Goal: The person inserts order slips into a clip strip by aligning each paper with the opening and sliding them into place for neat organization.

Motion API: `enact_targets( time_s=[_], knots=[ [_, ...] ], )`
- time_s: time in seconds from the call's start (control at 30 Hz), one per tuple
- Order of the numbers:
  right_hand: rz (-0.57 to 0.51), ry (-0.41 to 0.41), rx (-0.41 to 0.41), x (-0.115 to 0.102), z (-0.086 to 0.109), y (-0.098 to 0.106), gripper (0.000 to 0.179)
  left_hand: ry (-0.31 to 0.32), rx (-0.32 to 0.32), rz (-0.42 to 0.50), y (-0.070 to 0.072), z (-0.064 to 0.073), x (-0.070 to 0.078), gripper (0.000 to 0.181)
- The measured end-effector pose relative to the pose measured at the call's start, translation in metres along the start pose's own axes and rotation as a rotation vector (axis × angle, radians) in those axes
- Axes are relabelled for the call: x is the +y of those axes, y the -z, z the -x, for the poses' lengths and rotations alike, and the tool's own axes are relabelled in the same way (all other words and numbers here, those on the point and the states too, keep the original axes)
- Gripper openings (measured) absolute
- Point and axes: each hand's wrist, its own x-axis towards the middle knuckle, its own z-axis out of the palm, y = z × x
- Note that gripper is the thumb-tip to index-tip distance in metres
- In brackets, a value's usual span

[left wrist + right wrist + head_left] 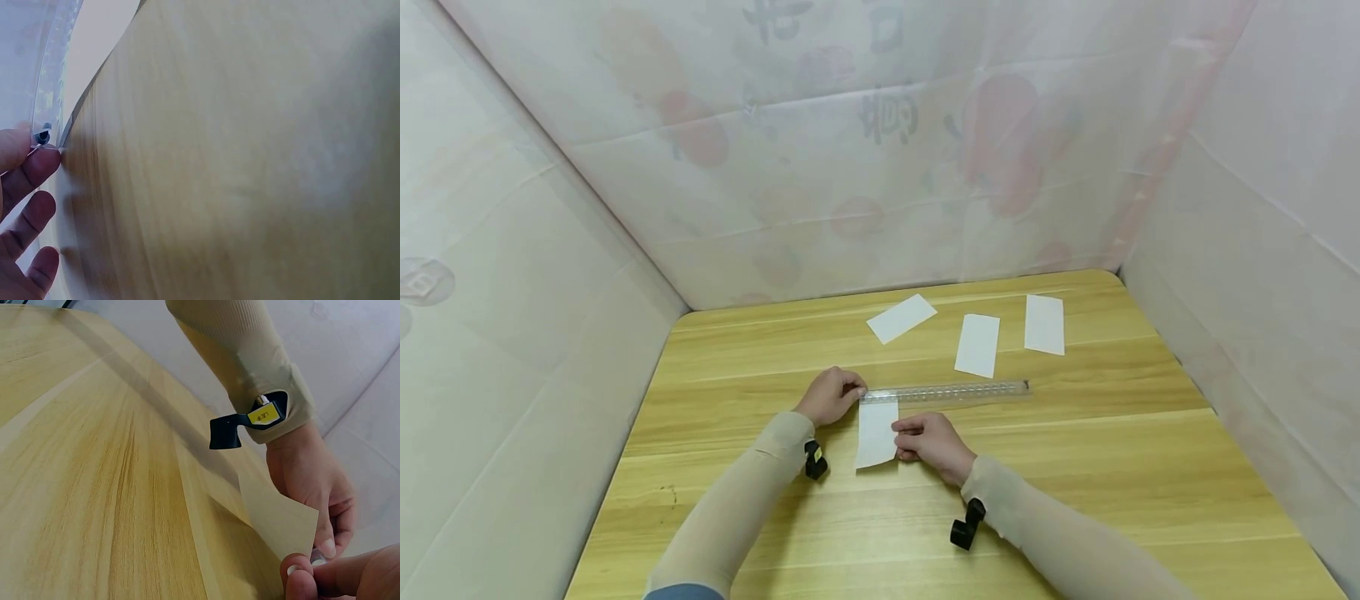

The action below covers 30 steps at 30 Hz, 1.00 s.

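A clear ruler (pixel 955 391) lies crosswise over the top end of a white paper slip (pixel 877 433). My left hand (pixel 832 395) pinches the ruler's left end between thumb and forefinger; its other fingers are loosely bent in the left wrist view. By its right edge, the slip is pinched by my right hand (pixel 930 443). The slip's lower end lifts off the table, and the right wrist view shows the raised paper (pixel 278 515) with its shadow beneath.
Three more white slips lie farther back on the wooden table (pixel 737 350): a tilted one (pixel 902 318), a middle one (pixel 977 345) and a right one (pixel 1044 324). Printed pale curtains (pixel 850 167) enclose the back and sides. Each wrist wears a black camera mount (pixel 967 525).
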Motion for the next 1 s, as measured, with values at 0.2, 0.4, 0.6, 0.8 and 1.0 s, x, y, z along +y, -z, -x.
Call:
enact_targets(
  time_s=[0.2, 0.4, 0.6, 0.8, 1.0],
  knots=[
    [-0.017, -0.001, 0.012, 0.002, 0.000, 0.002, 0.031, 0.004, -0.003, 0.001, 0.000, 0.001, 0.001, 0.013],
    [-0.046, -0.013, 0.011, 0.000, 0.003, 0.005, 0.033, 0.011, -0.002, 0.007, 0.000, 0.001, 0.001, 0.012],
    [-0.044, -0.015, 0.000, -0.017, 0.014, 0.004, 0.034, 0.010, -0.003, 0.008, 0.000, 0.002, 0.000, 0.013],
    [-0.044, -0.012, -0.001, -0.025, 0.021, 0.003, 0.034, 0.028, -0.006, 0.005, 0.000, 0.002, 0.000, 0.013],
    [-0.052, -0.012, -0.005, -0.019, 0.017, 0.007, 0.034, 0.011, 0.001, -0.002, -0.001, 0.002, -0.001, 0.013]
  ],
)
